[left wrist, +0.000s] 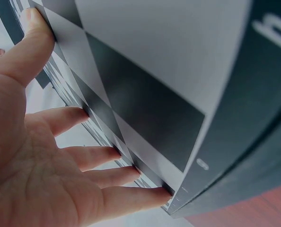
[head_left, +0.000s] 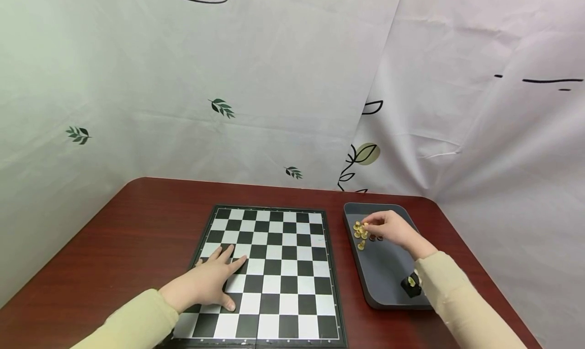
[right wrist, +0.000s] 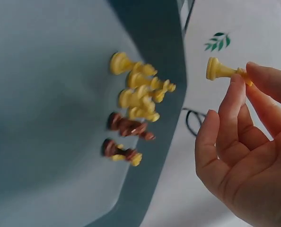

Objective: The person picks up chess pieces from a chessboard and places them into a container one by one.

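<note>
My left hand (head_left: 205, 283) rests on the left side of a black-and-white chessboard (head_left: 274, 280), fingers spread. In the left wrist view its fingertips (left wrist: 162, 195) touch the squares near the board's edge. Over the far end of a grey tray (head_left: 384, 275), my right hand (head_left: 390, 229) pinches a yellow chess piece (right wrist: 219, 69) between thumb and fingers, held up off the tray floor. Several yellow chess pieces (right wrist: 123, 64) stand close together below it. Beside them are brown chess pieces (right wrist: 124, 125), with some yellow showing behind one.
The tray sits right of the board on a reddish-brown table (head_left: 114, 247). Near the right sleeve a small black object (head_left: 410, 285) with a yellowish part lies in the tray, its kind unclear. A white printed curtain (head_left: 274, 85) hangs behind the table.
</note>
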Demonstrator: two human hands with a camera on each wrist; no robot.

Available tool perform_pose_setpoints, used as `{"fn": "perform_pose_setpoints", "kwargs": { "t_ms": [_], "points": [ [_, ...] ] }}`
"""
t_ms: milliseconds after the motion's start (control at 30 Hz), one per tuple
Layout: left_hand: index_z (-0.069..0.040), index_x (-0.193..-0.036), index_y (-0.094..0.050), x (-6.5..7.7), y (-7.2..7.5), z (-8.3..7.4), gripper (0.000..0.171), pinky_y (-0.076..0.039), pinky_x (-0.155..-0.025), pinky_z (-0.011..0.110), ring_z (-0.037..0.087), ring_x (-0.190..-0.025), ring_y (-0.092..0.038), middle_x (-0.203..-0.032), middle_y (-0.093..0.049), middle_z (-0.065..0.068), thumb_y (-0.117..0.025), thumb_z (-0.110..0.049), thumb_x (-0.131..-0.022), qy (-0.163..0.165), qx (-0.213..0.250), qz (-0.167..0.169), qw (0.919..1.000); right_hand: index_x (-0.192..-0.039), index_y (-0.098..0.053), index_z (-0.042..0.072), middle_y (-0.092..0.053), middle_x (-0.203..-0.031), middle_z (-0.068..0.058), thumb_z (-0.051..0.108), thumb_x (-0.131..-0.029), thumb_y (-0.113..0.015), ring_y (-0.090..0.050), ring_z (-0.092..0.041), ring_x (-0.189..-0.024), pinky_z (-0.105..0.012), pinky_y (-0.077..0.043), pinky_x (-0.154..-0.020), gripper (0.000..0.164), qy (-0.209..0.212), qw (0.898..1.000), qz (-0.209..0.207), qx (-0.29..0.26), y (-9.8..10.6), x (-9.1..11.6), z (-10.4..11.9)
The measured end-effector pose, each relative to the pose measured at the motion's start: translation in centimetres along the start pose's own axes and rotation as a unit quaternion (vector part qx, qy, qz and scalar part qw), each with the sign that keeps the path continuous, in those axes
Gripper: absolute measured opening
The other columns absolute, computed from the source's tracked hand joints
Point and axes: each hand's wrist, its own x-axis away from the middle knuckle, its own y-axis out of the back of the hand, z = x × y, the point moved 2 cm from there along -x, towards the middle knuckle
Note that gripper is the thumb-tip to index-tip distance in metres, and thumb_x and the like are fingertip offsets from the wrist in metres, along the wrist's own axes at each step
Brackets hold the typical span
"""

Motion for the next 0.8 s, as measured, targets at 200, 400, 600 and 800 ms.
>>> {"fn": "perform_pose_setpoints", "kwargs": {
  "t_ms": [200,400,600,800],
  "points": [
    [-0.009,-0.142,-0.044,0.0,0.0,0.0,0.104,-0.026,-0.091,0.077,0.056,-0.134,-0.023,-0.148,-0.028,0.031,-0.085,-0.044,-0.053,0.001,0.000,0.000,1.0000,-0.106,-0.067,-0.008,-0.069,-0.084,-0.016,0.011,-0.090,-0.062,-0.060,-0.019,-0.073,-0.035,-0.050,-0.067,0.025,-0.020,1.000,0.002,0.011,0.1,0.1,-1.4],
    [-0.009,-0.142,-0.044,0.0,0.0,0.0,0.104,-0.026,-0.091,0.077,0.056,-0.134,-0.023,-0.148,-0.028,0.030,-0.085,-0.044,-0.053,0.000,0.001,0.000,1.0000,-0.105,-0.067,-0.008,-0.068,-0.085,-0.012,0.011,-0.090,-0.062,-0.063,-0.018,-0.078,-0.037,-0.052,-0.072,0.025,-0.027,1.000,0.001,0.014,-0.1,0.2,-2.6],
    [-0.009,-0.142,-0.044,0.0,0.0,0.1,0.104,-0.026,-0.091,0.077,0.056,-0.134,-0.023,-0.148,-0.028,0.030,-0.085,-0.044,-0.053,0.000,0.001,0.000,1.0000,-0.102,-0.068,-0.009,-0.070,-0.088,-0.015,0.009,-0.089,-0.064,-0.063,-0.016,-0.079,-0.031,-0.050,-0.068,0.023,-0.017,1.000,0.018,0.015,-0.7,0.2,-3.2],
    [-0.010,-0.142,-0.044,0.0,0.0,0.0,0.103,-0.026,-0.091,0.077,0.056,-0.135,-0.022,-0.149,-0.027,0.030,-0.085,-0.044,-0.054,0.003,0.004,0.004,1.0000,-0.102,-0.068,-0.010,-0.070,-0.087,-0.014,0.007,-0.087,-0.065,-0.055,-0.011,-0.072,-0.029,-0.045,-0.063,0.023,-0.029,0.999,0.021,0.003,-1.2,0.2,-3.6]
  ]
}}
